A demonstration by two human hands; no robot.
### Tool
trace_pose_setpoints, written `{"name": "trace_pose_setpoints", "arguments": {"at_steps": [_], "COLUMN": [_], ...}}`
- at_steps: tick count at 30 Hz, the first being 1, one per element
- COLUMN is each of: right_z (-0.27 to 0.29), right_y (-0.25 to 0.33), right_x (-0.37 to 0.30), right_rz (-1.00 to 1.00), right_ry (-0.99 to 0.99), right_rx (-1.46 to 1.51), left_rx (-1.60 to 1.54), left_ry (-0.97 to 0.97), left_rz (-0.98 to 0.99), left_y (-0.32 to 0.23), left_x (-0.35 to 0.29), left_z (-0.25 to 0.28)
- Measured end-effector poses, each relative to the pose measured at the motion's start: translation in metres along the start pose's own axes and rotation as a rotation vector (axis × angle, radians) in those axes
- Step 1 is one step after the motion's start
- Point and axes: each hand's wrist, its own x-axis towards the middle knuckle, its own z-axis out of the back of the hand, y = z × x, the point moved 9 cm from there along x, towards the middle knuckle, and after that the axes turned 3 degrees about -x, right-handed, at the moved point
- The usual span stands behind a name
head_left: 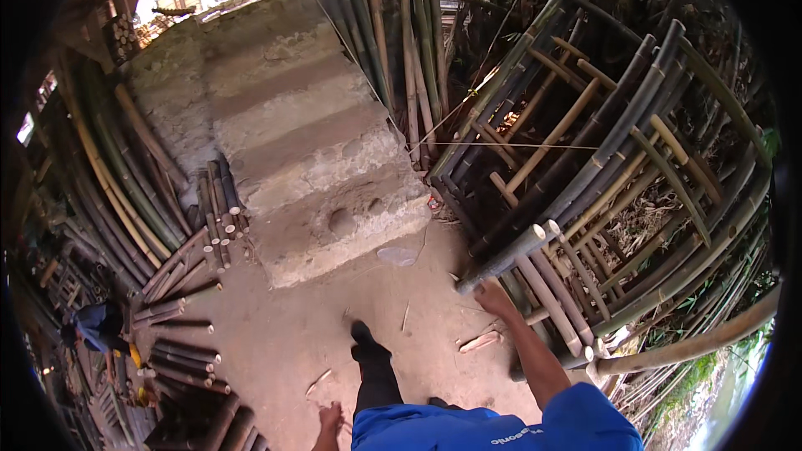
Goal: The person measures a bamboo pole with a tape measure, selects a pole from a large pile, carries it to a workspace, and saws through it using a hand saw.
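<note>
I judge this a reaching step: my right hand (495, 296) is beside a bamboo pole (505, 259), four o'clock in view. Grip closure I cannot tell; the next move calls for firm purchase.

fisheye bend w/ blk rim, glare top L & btm R, soft lt on steps (292, 121)

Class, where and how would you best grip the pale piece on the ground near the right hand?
Probably the middle of the pale piece, from above, gripping across its narrow width: it lies on the ground, long and slim, its upper side uncovered.
</note>
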Motion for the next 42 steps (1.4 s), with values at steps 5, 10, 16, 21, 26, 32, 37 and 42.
{"name": "trace_pose_setpoints", "arguments": {"at_steps": [5, 10, 16, 21, 26, 32, 37, 42], "right_z": [-0.050, -0.192, -0.255, -0.229, -0.252, -0.277, -0.248, -0.196], "right_y": [0.076, 0.046, 0.009, 0.068, 0.098, 0.127, 0.198, 0.256], "right_x": [0.125, 0.092, 0.042, 0.112, 0.202, 0.308, 0.430, 0.597], "right_rz": [-0.248, -0.417, -0.239, -0.864, -0.983, -0.995, -0.934, -0.688], "right_ry": [0.133, 0.665, 1.038, 0.700, 0.678, 0.664, 0.811, 0.678], "right_rx": [0.388, 0.247, -0.120, 0.247, 0.391, 0.384, 0.383, 0.254], "left_rx": [0.728, 0.303, 0.234, 0.288, 0.352, 0.931, 1.013, 0.935], "left_ry": [-0.161, 0.188, -0.022, 0.051, 0.494, 0.702, 0.510, 0.095], "left_rz": [-0.278, -0.001, -0.161, -0.083, -0.162, -0.058, -0.086, -0.235], "left_y": [-0.181, -0.298, -0.460, -0.506, -0.521, -0.517, -0.657, -0.861], "left_x": [0.024, 0.109, 0.174, 0.198, 0.194, 0.198, 0.237, 0.219], "left_z": [-0.093, -0.063, -0.011, -0.038, -0.167, -0.201, -0.152, -0.106]}}
